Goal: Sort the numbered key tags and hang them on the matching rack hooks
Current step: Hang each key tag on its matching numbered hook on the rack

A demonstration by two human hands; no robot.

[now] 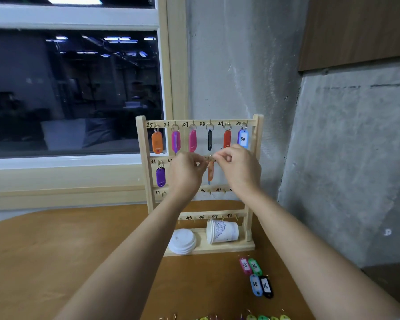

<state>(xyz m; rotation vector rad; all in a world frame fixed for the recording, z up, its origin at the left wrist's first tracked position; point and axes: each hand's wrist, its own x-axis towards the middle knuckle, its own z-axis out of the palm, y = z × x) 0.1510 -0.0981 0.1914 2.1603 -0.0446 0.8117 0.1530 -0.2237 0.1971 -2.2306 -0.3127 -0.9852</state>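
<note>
At the second rail of the pale wooden rack (pixel 142 144): a slim orange plastic tag (pixel 210 173), its thin metal ring (pixel 210 159) pinched by left hand (pixel 186 173) and right hand (pixel 239 169). Before the rack's base, four oblong tags (pixel 255 284).

1 rack (pixel 144 144), 8 tags (pixel 157 142) on it, 4 loose nearby, 1 cup (pixel 222 232)

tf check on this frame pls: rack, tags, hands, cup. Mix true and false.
1. Every top-row hook on the rack carries a tag. True.
2. The left hand and right hand both pinch at the orange tag on the second row. True.
3. The paper cup stands upright. False: it lies on its side on the rack's base.
4. The purple tag hangs under 37. False: under 31.
5. The black 36 tag hangs on the rack. False: it lies on the table.
</note>
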